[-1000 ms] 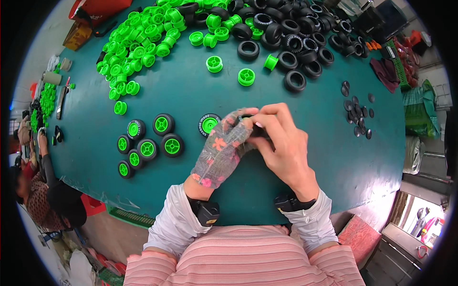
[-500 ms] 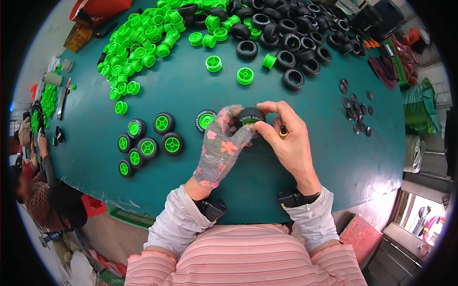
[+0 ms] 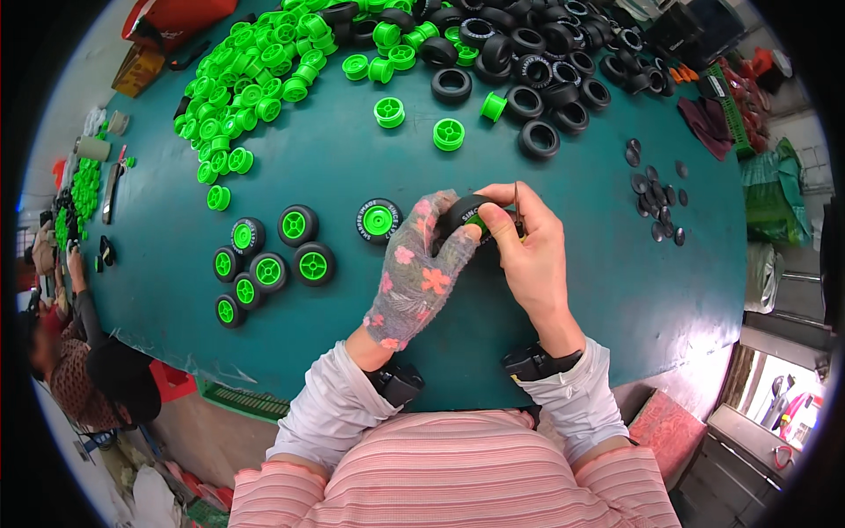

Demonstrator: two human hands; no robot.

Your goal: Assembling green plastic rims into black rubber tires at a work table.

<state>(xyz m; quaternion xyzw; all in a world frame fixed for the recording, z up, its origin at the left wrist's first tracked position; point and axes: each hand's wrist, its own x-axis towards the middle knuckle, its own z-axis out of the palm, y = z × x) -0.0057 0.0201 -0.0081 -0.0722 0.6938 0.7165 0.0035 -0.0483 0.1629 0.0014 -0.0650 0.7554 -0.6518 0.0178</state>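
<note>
A black rubber tyre [image 3: 466, 209] with a bit of green rim showing inside it is held up between my two hands. My left hand [image 3: 414, 273], in a grey floral fingerless glove, is closed round its left side. My bare right hand [image 3: 534, 251] grips the right side, thumb pressed on the tyre's edge. A thin metal tool [image 3: 518, 195] stands up from the right fingers; its kind is mostly hidden. Just left of the glove lies a wheel [image 3: 379, 220] with a green rim in its tyre. Several more wheels [image 3: 268, 271] are grouped farther left.
Loose green rims [image 3: 255, 79] are heaped at the far left of the green table [image 3: 598, 282], black tyres [image 3: 539, 139] at the far middle. Small black discs [image 3: 651, 195] lie scattered at right. A co-worker's arm [image 3: 77, 273] reaches in at the left edge.
The tyre has tilted between my hands and my right thumb has moved up onto its edge. The tool in my right hand has turned, its thin metal end now pointing up.
</note>
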